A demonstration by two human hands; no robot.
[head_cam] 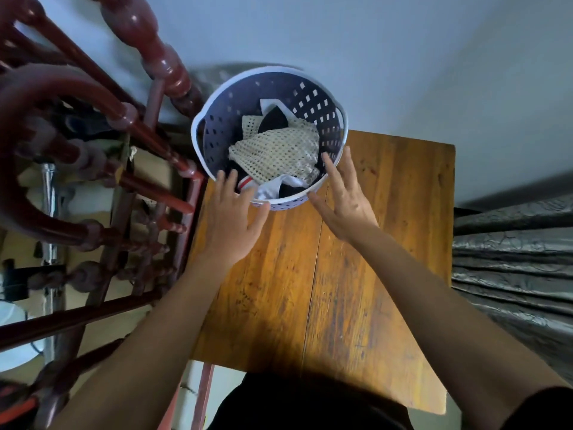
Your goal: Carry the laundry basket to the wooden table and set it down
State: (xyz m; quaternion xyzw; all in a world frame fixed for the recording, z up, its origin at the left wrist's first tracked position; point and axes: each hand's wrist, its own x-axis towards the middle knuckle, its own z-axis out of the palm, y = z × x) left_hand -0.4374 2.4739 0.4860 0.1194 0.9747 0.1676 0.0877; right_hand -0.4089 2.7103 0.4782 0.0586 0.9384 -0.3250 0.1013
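A round laundry basket [325, 119] with a white rim and perforated purple walls stands at the far left end of the wooden table [356, 274]. Inside lie a cream mesh cloth [279, 156] and dark and white clothes. My left hand [232, 221] hovers at the basket's near rim, fingers spread, fingertips at or just over the edge. Just right of the near rim my right hand [344, 200] is open too, its fingers stretched along the basket's side. Neither hand grips the basket.
A dark red turned-wood chair or railing frame [124, 156] crowds the table's left side, close to the basket. A blue-grey wall [403, 57] runs behind the table. Grey crinkled fabric [511, 274] lies along the right edge.
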